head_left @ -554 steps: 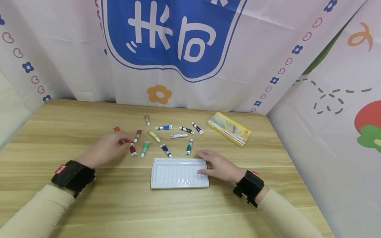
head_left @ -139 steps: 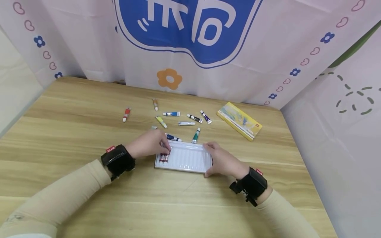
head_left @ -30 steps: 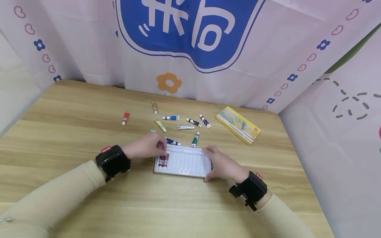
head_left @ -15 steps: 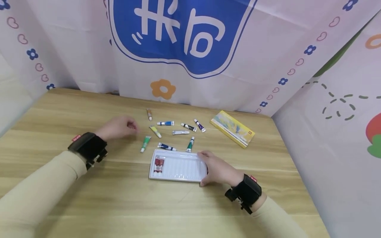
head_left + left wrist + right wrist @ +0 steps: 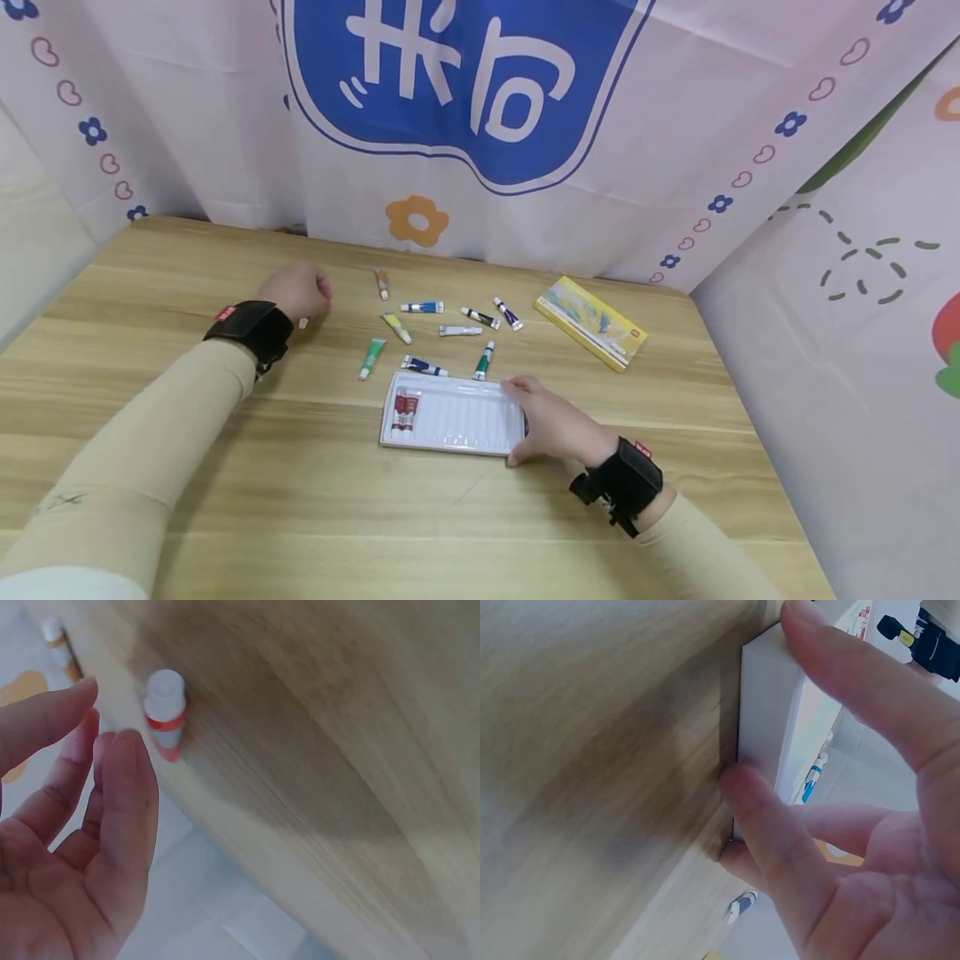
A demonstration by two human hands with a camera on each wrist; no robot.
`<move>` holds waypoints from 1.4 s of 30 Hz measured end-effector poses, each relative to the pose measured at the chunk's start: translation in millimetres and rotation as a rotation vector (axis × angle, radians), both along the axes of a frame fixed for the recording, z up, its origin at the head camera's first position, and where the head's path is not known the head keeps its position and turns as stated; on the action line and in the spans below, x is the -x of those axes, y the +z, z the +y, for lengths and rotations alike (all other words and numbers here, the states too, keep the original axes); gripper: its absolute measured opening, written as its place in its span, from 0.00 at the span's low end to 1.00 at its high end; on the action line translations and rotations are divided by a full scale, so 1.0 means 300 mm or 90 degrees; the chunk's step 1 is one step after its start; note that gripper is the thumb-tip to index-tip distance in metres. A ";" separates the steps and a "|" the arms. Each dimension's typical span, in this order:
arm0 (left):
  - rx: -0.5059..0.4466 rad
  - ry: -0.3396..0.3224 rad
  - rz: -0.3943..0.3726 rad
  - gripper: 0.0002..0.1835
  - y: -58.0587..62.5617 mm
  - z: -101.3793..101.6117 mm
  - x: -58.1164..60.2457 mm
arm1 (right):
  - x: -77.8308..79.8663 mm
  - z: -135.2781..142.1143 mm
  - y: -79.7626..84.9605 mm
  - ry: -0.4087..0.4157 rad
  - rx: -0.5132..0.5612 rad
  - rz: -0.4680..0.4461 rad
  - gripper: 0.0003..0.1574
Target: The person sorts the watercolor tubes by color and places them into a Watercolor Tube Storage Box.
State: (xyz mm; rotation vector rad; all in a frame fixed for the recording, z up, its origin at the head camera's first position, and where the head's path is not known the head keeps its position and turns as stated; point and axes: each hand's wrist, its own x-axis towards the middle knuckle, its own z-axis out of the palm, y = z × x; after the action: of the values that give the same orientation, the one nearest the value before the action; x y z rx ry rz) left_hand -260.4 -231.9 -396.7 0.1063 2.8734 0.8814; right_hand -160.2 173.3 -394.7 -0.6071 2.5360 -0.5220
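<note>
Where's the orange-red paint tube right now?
In the left wrist view, the orange-red tube lies on the table beside the left hand; the head view shows only its white cap, left of the light green tube.

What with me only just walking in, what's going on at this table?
A person's right hand grips the right end of a white tray, where two reddish tubes lie side by side near the left end. The left hand is close to a red-orange tube on the table, not gripping it. More tubes lie scattered beyond the tray, near a yellow box.
</note>
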 end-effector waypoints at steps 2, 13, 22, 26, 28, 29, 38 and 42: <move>0.016 0.017 0.000 0.04 -0.007 -0.002 0.007 | -0.002 -0.001 -0.004 0.001 0.002 -0.002 0.69; 0.073 0.036 -0.016 0.09 -0.017 -0.025 0.025 | -0.003 -0.004 -0.006 0.005 0.000 -0.003 0.69; 0.061 0.023 -0.041 0.12 -0.023 -0.036 0.029 | 0.001 0.000 -0.011 0.003 -0.001 -0.007 0.69; 0.038 0.026 -0.050 0.11 -0.030 -0.041 0.031 | 0.002 0.001 -0.012 0.007 0.001 -0.004 0.69; 0.034 0.028 -0.056 0.10 -0.033 -0.042 0.035 | 0.003 0.003 -0.012 0.009 0.000 -0.002 0.69; 0.034 0.029 -0.061 0.10 -0.032 -0.042 0.036 | 0.004 0.003 -0.011 0.010 0.000 -0.001 0.69; 0.003 0.026 -0.108 0.14 -0.005 -0.031 0.024 | 0.005 0.008 0.000 0.007 0.001 0.003 0.69; -0.023 0.024 -0.113 0.15 -0.007 -0.031 0.010 | 0.004 0.008 0.001 0.008 0.001 0.004 0.69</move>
State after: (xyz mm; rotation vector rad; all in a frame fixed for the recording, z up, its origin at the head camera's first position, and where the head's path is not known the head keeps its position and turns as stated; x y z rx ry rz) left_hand -263.6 -241.3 -398.8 -0.0206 2.7048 0.9000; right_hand -161.3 175.7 -394.5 -0.6270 2.5364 -0.5187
